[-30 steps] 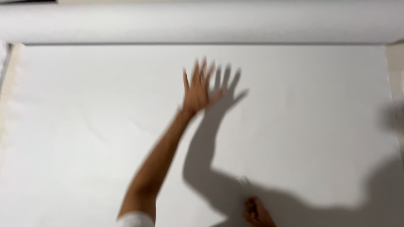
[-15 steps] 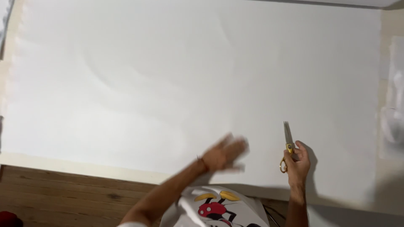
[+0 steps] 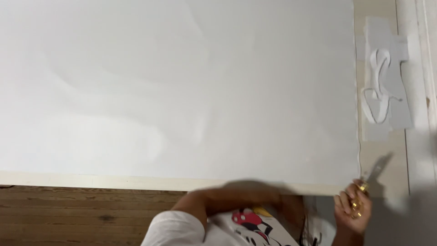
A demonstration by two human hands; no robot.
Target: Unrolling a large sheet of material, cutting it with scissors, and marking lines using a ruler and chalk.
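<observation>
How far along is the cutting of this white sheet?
Done: the white sheet lies spread flat over the table, reaching near its front edge. In hand: the right hand holds gold-handled scissors at the sheet's lower right corner, blades pointing up along the right edge. The left hand is hidden below the table edge. Left: no cut shows across the sheet yet.

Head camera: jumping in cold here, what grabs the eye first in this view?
A big white sheet fills nearly the whole view, spread flat over a pale table. At its lower right corner the right hand grips gold-handled scissors. Right of the sheet lies a grey scrap with a curved cut-out; the left forearm crosses the near edge, its hand blurred.
</observation>
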